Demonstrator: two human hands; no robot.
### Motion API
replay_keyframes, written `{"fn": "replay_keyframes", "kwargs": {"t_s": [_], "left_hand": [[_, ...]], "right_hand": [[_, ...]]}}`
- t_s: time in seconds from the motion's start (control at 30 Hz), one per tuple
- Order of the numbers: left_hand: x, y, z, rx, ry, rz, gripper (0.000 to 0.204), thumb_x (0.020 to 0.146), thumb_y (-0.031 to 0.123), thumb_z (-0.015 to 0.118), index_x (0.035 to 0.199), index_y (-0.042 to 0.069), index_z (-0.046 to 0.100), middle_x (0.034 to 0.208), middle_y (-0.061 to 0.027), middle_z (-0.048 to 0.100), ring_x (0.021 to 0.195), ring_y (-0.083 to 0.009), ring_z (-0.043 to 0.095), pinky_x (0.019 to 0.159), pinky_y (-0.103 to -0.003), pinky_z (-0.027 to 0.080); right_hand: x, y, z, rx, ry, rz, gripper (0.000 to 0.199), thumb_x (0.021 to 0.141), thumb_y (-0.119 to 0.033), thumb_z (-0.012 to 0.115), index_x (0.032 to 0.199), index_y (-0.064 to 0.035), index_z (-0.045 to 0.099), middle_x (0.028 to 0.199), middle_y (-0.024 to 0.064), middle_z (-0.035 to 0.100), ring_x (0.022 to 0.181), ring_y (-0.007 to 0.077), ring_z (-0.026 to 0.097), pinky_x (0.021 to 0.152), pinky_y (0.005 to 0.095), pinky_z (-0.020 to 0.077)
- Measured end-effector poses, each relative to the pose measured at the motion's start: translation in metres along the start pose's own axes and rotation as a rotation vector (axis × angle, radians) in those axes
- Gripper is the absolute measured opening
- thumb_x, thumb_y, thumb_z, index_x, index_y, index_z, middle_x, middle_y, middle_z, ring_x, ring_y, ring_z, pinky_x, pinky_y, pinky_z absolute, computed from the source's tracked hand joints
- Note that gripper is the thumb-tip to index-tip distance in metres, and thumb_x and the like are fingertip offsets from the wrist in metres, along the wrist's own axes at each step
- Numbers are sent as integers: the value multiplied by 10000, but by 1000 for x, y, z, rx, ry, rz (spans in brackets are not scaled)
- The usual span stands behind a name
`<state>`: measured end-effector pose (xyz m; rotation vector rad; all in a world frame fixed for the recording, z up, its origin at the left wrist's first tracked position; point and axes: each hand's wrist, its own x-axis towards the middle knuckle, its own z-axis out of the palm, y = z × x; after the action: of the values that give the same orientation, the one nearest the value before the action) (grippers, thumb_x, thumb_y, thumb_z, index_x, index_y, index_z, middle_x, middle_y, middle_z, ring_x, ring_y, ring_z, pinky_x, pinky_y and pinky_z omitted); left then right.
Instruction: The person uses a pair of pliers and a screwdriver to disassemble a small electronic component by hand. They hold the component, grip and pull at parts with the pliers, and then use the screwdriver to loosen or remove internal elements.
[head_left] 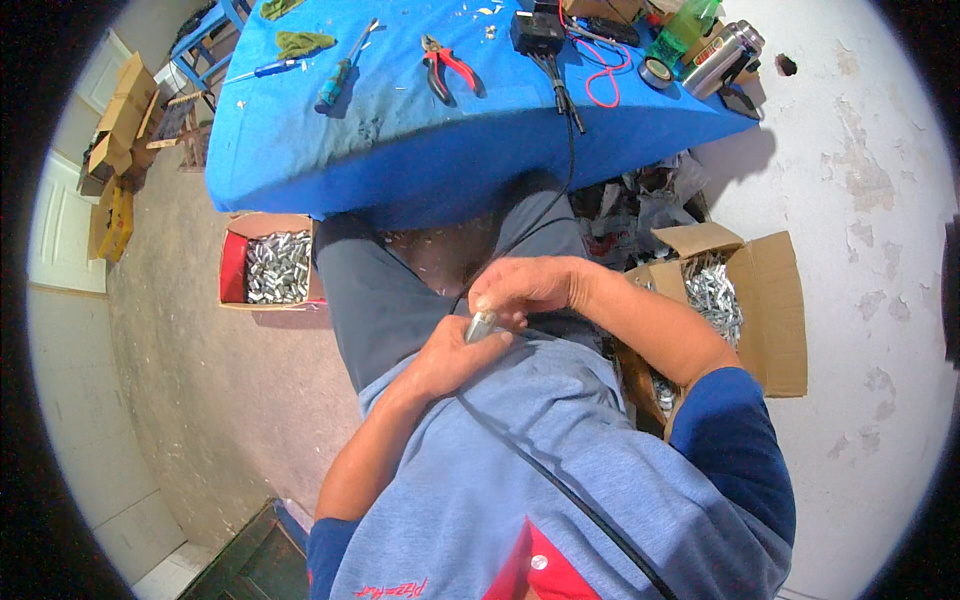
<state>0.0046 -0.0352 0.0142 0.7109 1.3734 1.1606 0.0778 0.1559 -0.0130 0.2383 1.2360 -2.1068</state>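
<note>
Over my lap, my left hand is closed around a small silver metal piece, roughly cylindrical, with its upper end poking out past the thumb. My right hand is bent over that upper end, fingertips pinched together right against it. Whatever lies between those fingertips is too small or hidden to make out. A thin black cable comes down from the table toward my hands, and a thicker black cord runs across my shirt.
Ahead stands a blue-covered table with red-handled pliers, a screwdriver, a black power box, a steel flask and a green bottle. Boxes of silver metal parts flank me: one on the left, one on the right.
</note>
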Motion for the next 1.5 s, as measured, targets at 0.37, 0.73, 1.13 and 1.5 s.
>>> {"fn": "replay_keyframes", "kwargs": {"t_s": [0.37,0.73,1.13,1.5], "left_hand": [[1,-1,1,47,25,21,275,897,261,665,789,7,658,689,49,561,645,-48,475,562,-261,408],[-2,-2,-2,-144,81,-55,307,890,305,673,682,100,577,619,80,473,553,-28,382,484,-238,294],[2,-6,-1,-61,122,-74,301,900,302,665,691,100,584,620,78,476,550,-23,384,484,-232,294],[4,-10,-2,-11,97,-25,274,920,273,641,774,42,626,674,60,531,622,-39,444,535,-248,361]], "right_hand": [[-9,-2,10,-130,88,-150,236,895,-303,617,844,-73,613,682,-37,522,578,66,464,521,219,371],[-3,-12,15,-248,225,-206,264,937,-313,594,929,-53,646,785,-7,616,692,80,562,627,239,465],[-5,-19,11,-361,202,-222,263,924,-293,616,912,-34,658,753,-18,607,669,66,539,603,234,446],[-3,-32,12,-352,116,-149,271,874,-303,664,855,-33,641,719,-27,564,632,76,502,578,245,418]]}}
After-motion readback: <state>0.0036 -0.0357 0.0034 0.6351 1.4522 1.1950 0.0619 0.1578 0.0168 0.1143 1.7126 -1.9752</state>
